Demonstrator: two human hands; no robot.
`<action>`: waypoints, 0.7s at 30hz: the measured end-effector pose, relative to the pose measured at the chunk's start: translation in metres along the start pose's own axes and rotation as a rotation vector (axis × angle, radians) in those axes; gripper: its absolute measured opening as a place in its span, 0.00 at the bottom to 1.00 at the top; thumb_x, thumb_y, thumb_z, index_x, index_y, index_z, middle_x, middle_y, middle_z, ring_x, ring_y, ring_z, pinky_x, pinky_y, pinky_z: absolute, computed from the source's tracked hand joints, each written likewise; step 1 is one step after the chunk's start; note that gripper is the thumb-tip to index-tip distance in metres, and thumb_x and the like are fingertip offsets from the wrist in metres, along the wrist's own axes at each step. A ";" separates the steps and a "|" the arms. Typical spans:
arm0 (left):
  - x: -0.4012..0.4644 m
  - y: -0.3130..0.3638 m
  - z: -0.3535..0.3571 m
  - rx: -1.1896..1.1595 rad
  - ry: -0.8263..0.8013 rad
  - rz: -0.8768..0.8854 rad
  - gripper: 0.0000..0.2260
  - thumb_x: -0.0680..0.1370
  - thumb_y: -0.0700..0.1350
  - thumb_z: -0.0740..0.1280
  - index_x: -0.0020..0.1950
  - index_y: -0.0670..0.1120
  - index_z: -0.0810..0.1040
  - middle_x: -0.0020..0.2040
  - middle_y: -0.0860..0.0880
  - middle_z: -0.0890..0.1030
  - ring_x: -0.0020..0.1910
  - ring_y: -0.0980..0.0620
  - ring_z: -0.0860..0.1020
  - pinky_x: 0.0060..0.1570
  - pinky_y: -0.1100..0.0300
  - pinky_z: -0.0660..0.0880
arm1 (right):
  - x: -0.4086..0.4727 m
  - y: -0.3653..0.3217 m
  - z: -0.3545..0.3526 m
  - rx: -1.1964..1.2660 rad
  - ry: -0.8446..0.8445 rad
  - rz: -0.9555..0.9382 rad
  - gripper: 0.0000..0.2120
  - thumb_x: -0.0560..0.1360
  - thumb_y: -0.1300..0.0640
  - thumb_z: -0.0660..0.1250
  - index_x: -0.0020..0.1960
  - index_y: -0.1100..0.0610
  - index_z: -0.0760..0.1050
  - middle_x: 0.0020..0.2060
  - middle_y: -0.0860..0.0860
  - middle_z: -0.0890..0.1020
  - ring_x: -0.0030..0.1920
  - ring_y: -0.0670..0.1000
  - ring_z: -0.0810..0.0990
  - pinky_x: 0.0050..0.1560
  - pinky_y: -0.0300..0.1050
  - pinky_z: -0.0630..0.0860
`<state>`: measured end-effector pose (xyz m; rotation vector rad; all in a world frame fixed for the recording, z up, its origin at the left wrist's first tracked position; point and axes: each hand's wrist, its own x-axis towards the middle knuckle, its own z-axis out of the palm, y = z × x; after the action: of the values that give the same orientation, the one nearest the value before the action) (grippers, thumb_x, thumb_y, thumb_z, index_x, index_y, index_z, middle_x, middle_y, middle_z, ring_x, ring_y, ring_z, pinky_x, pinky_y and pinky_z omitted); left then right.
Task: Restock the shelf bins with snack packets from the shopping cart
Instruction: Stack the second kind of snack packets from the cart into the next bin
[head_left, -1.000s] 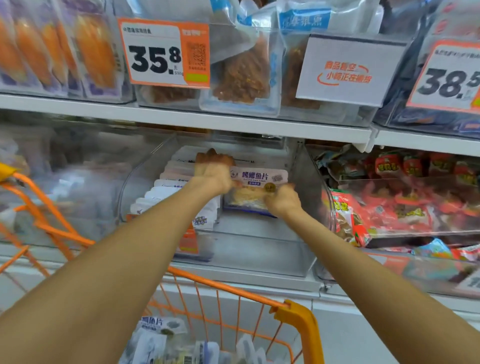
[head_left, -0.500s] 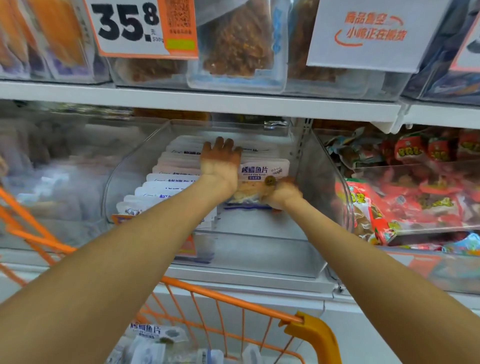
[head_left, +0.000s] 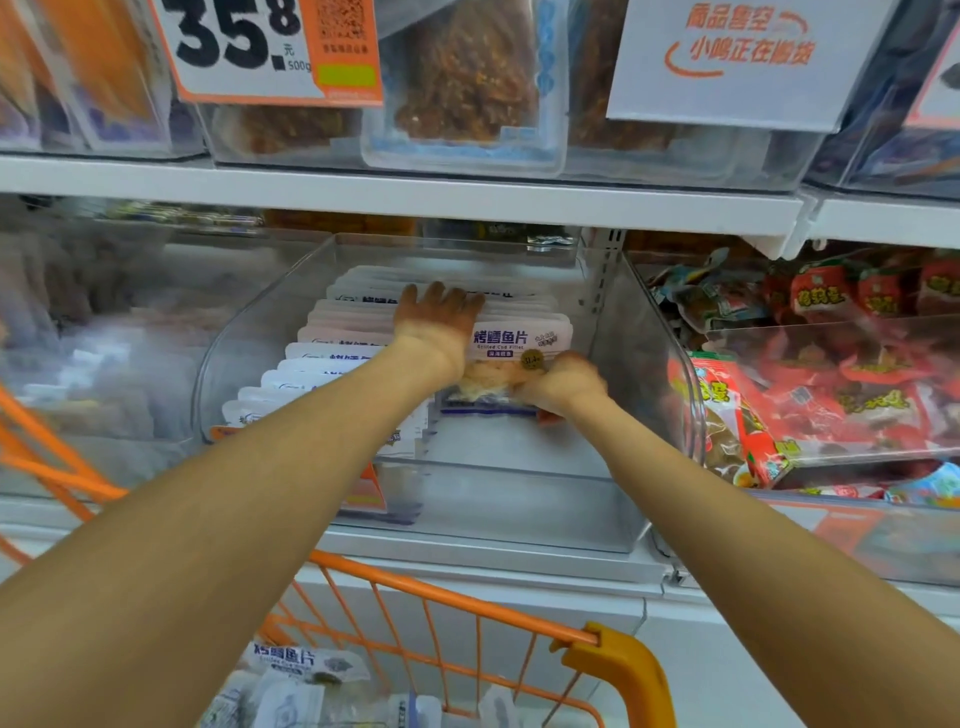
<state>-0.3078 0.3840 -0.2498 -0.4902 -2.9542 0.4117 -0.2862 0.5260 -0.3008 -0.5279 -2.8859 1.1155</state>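
Bright, even store light; blurred, wide-angle-bent edges; soft glare throughout.

The white metal lower shelf (head_left: 467, 558) carried a clear plastic bin (head_left: 519, 499) at centre, with another clear bin of red packets (head_left: 831, 457) just right of it.

Both my arms reach forward; my left hand (head_left: 439, 322) lies flat, fingers straight, and my right hand (head_left: 563, 384) is curled, pinching.

Up left of my grip I see an orange price tag (head_left: 270, 49) — up right, a grey notice sign (head_left: 737, 57).
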 end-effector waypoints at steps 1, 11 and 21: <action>0.001 0.001 0.000 -0.002 0.004 -0.009 0.39 0.75 0.49 0.69 0.78 0.50 0.48 0.77 0.46 0.56 0.75 0.44 0.55 0.74 0.46 0.53 | 0.000 0.001 0.001 0.010 -0.003 0.003 0.17 0.70 0.45 0.71 0.53 0.54 0.78 0.48 0.53 0.82 0.46 0.56 0.83 0.42 0.45 0.79; 0.003 0.003 -0.003 -0.002 -0.070 -0.024 0.41 0.75 0.48 0.69 0.78 0.49 0.44 0.78 0.46 0.51 0.77 0.44 0.48 0.75 0.46 0.50 | -0.003 0.001 -0.002 0.057 -0.165 -0.112 0.15 0.75 0.56 0.66 0.62 0.54 0.75 0.53 0.52 0.80 0.48 0.52 0.78 0.43 0.41 0.74; -0.013 0.004 0.003 -0.100 0.080 -0.012 0.39 0.75 0.51 0.69 0.78 0.46 0.49 0.77 0.46 0.56 0.76 0.45 0.54 0.73 0.49 0.54 | 0.013 0.007 0.005 0.046 -0.060 0.038 0.35 0.60 0.43 0.67 0.64 0.57 0.69 0.55 0.56 0.79 0.53 0.59 0.80 0.53 0.55 0.80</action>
<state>-0.2948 0.3825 -0.2549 -0.4879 -2.9088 0.2378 -0.2971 0.5314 -0.3109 -0.5597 -2.9043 1.2213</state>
